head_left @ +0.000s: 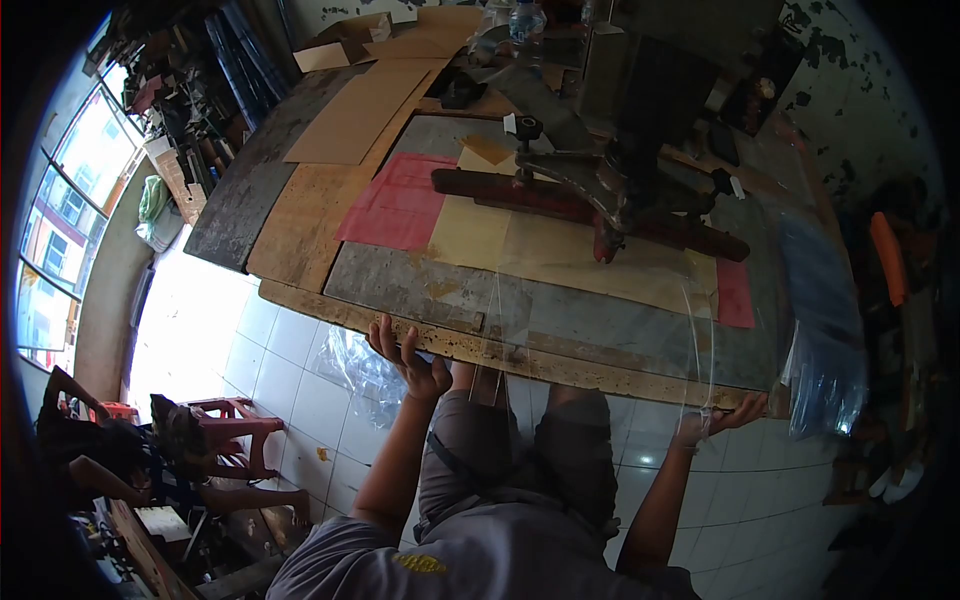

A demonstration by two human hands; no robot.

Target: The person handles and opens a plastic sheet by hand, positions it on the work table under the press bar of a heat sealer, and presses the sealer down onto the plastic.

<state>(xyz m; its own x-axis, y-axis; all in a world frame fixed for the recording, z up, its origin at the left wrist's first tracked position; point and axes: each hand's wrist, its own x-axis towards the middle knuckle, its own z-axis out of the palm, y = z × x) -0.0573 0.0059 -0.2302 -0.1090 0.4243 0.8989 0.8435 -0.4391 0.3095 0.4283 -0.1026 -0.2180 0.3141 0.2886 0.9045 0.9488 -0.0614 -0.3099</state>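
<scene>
My left hand (410, 362) rests at the table's front edge (450, 340), its fingers spread and lying over the wood. Further right, my right hand (722, 420) is at the same edge with fingers stretched out. A clear plastic sheet (600, 330) hangs over the front of the table between my hands, its right side beside my right wrist. Beneath it on the grey board lie yellow paper (560, 250) and red pieces (400, 205). A dark machine with a long red-brown bar (590, 212) stands over them.
Cardboard (350, 115) and a water bottle (526, 25) are at the back. Blue plastic sheets (825, 320) hang at the right. A red stool (240, 430) and another person (110, 450) are at the lower left. Crumpled clear plastic (360, 375) lies on the floor.
</scene>
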